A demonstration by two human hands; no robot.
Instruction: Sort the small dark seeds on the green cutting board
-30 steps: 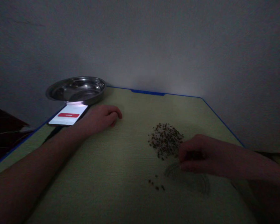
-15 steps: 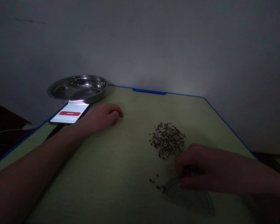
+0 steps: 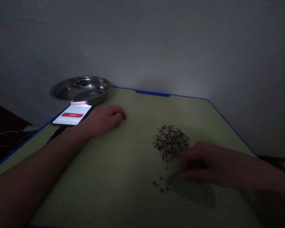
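Note:
My left hand [image 3: 108, 117] rests on the table with its fingers loosely curled in, and I see nothing in it. Beside the pile, my right hand [image 3: 196, 163] is closed in a pinch on a clear, half-round plate that looks like a protractor [image 3: 192, 191]. Part of this plate is hidden under the fingers, and its outline is faint in the dim light. Just beyond the right fingers lies a pile of mixed pale and dark grains [image 3: 171, 142]. Several loose dark grains [image 3: 161, 190] are scattered left of the protractor.
A shallow steel basin [image 3: 85, 90] stands at the table's far left. A lit phone [image 3: 72, 114] lies in front of it, close to my left wrist. The pale green table [image 3: 123, 177] has a blue edge and stands against a grey wall [image 3: 156, 41].
My right hand has moved slightly up, and the protractor has shifted with it, showing more of its half-round outline. One dark grain now lies between the pile and the protractor. My left hand stays put.

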